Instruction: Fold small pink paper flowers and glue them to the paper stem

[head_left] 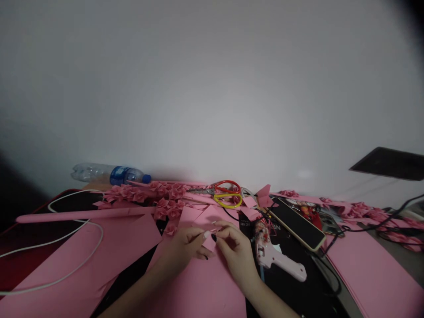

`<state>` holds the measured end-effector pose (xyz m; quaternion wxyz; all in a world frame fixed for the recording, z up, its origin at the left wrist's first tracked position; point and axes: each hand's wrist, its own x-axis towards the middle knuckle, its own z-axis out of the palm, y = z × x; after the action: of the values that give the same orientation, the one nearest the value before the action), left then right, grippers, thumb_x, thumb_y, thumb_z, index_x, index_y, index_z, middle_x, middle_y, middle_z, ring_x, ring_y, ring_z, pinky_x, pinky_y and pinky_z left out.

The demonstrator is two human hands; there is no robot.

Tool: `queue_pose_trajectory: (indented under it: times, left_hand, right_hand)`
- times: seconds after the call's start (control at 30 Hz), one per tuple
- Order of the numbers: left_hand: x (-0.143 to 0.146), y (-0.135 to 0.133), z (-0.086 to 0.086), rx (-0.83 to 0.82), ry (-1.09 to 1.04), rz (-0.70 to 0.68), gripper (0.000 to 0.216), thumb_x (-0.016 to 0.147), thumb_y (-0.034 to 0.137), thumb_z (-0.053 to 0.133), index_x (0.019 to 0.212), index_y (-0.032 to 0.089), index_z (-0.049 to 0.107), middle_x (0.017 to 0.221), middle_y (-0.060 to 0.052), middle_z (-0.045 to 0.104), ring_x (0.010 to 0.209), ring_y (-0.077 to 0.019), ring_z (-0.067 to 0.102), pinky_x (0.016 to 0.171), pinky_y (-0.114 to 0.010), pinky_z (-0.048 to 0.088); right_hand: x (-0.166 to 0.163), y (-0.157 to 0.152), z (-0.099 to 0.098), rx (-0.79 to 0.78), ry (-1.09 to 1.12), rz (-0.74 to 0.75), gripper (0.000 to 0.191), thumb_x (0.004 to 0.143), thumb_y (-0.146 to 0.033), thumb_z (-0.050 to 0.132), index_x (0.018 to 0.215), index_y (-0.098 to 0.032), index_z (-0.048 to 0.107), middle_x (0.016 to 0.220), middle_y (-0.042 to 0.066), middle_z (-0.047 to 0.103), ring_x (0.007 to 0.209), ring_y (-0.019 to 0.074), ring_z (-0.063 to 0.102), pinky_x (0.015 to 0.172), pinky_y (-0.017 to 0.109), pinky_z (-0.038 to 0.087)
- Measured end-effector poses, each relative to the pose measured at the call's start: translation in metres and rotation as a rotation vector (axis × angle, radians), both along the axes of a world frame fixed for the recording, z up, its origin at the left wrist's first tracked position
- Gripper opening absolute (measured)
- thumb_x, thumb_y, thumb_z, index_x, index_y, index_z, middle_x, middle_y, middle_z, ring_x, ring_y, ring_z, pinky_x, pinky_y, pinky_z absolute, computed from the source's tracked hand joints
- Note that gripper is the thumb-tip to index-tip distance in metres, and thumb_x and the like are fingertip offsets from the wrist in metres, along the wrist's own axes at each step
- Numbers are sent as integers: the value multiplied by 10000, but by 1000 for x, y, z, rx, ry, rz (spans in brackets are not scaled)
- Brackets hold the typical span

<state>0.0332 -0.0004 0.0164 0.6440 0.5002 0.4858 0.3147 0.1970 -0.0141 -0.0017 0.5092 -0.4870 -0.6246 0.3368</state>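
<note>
My left hand and my right hand meet over a pink sheet near the table's front. Between their fingertips they pinch a small folded piece of pink paper. Just right of my right hand lies a pink glue gun on the dark table. Several folded pink paper flowers are heaped behind my hands.
Red scissors and yellow scissors lie at the back near the wall. A plastic water bottle lies on its side at the back left. A phone, a white cable, a long pink paper roll and pink sheets surround me.
</note>
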Motion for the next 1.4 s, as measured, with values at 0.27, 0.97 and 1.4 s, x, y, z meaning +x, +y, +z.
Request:
queue_pose_trajectory:
  times: [0.27,0.97,1.4]
  left_hand:
    - [-2,5,-10,-53,-45,74,417,693,570,694,749,160,641,606,-43,710,645,-241,738,642,-321,560]
    - [-8,11,-26,-57,-162,43,492,638,530,802,958,168,711,823,-51,758,729,-214,740,711,-304,553]
    - [-5,7,-16,-22,-128,76,401,652,478,780,875,154,699,808,-49,725,767,-214,697,680,-295,552]
  right_hand:
    - [5,-1,2,302,-299,87,296,850,-55,536,966,-221,751,1075,114,745,996,235,682,842,371,550]
    - [5,-4,2,188,-276,162,468,809,-12,467,1117,-236,739,1318,122,651,1220,237,610,1004,421,502]
    - [3,-3,-6,13,-45,150,402,881,-148,521,1263,-234,613,1285,121,633,1115,234,626,955,387,498]
